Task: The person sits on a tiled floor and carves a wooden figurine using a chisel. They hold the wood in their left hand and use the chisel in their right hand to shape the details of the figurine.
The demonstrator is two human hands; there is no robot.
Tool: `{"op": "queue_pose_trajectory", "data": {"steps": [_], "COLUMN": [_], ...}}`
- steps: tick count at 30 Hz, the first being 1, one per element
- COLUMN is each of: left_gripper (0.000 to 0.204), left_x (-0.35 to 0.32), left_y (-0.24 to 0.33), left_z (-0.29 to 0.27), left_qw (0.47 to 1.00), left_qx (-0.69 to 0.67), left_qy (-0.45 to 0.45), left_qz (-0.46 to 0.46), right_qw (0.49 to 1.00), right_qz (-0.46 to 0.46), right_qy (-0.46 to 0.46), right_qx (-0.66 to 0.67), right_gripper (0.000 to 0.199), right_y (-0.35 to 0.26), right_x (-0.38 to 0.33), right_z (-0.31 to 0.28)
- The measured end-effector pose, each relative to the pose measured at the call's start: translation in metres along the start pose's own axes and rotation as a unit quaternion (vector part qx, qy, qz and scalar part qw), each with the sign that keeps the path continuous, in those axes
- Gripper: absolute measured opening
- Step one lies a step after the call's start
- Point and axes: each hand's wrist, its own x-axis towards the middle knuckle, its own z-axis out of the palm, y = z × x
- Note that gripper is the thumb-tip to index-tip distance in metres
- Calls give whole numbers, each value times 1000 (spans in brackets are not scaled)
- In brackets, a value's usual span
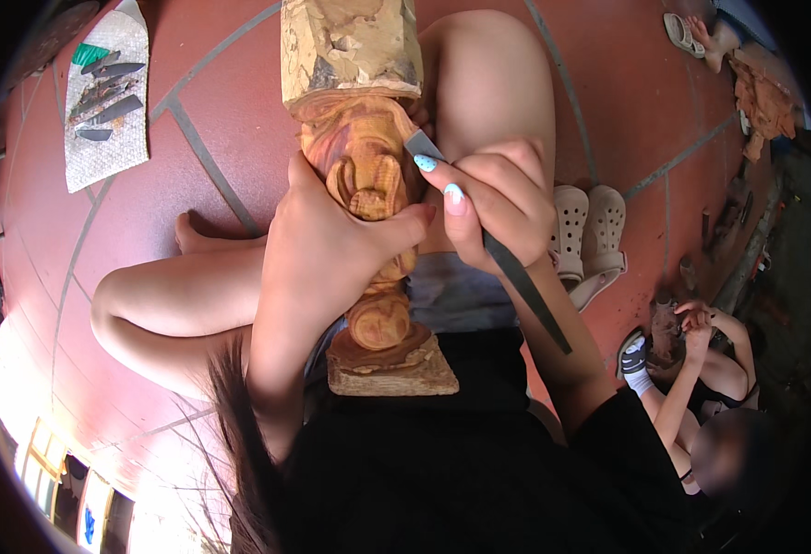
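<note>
A carved wooden figure (378, 189) with an orange-brown, folded surface lies lengthwise between my legs. Its far end is a rough pale block (350, 55) with flaking patches, and its near end a squared wooden base (393, 379) close to my black shirt. My left hand (318, 231) is wrapped round the middle of the carving, thumb across its top. In my right hand (507, 198) is a flat dark steel carving knife (527, 291), pinched near its bevelled tip. That tip is at the carving's right side, just below the pale block; whether it touches the wood I cannot tell.
On the red tiled floor at the far left, a bubble-wrap sheet (128, 65) bears several flat blades and a green scrap. Beige clogs (585, 231) stand right of my right hand. Another person (691, 360) sits at the lower right; brown pieces (761, 97) lie at the far right.
</note>
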Motion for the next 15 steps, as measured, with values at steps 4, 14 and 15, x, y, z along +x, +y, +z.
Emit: {"op": "queue_pose_trajectory", "data": {"steps": [4,14,15], "left_gripper": [88,77,76], "left_x": [3,2,3], "left_y": [2,7,6], "left_z": [-1,-4,-4], "left_qw": [998,988,987], "left_qx": [-59,-148,-149], "left_qy": [-11,-48,-49], "left_qz": [3,-22,-18], "right_qw": [999,998,998], "right_qz": [-10,15,15], "right_qy": [23,30,28], "right_qx": [21,52,56], "right_gripper": [16,14,14], "right_y": [4,4,3], "right_x": [0,1,1], "right_z": [4,7,8]}}
